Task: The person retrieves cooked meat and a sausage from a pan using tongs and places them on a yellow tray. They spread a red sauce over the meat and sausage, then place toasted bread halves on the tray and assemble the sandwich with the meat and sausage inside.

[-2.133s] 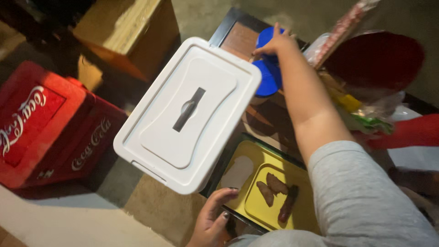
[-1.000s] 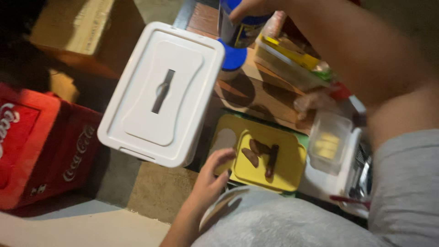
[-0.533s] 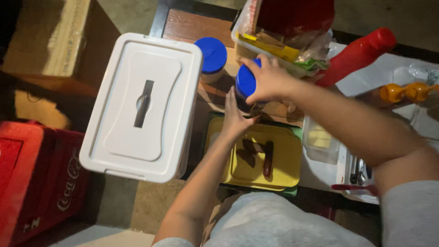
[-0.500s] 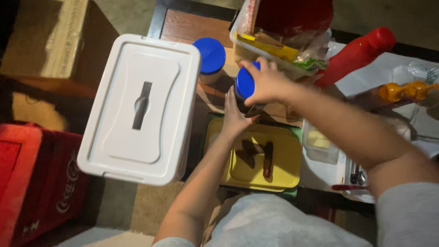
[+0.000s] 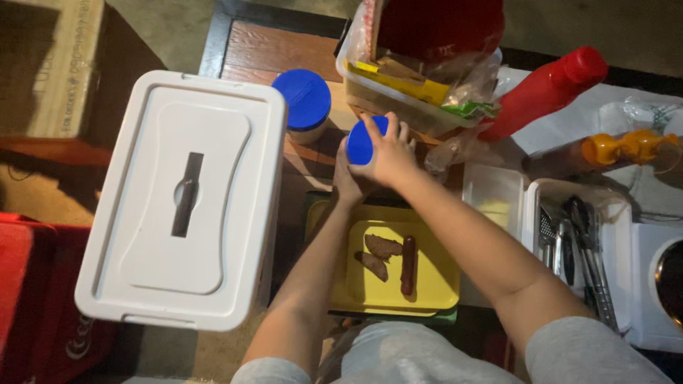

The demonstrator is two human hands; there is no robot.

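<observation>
Both hands are on a jar with a blue lid above the wooden table. My right hand is clasped over the lid from the right. My left hand grips the jar's body from below, which hides most of the jar. A second blue-lidded jar stands just to the left on the table. Under my arms lies a yellow plate with a sausage and two brown meat pieces.
A large white cooler box stands at the left, a red crate beyond it. A red squeeze bottle, an orange-capped bottle, a bin of packets and a white tray of utensils fill the right.
The view has steadied and pulled in closer. Both hands remain on the blue-lidded jar, which has shifted little; 2 s ago my right hand was reaching out to it alone.
</observation>
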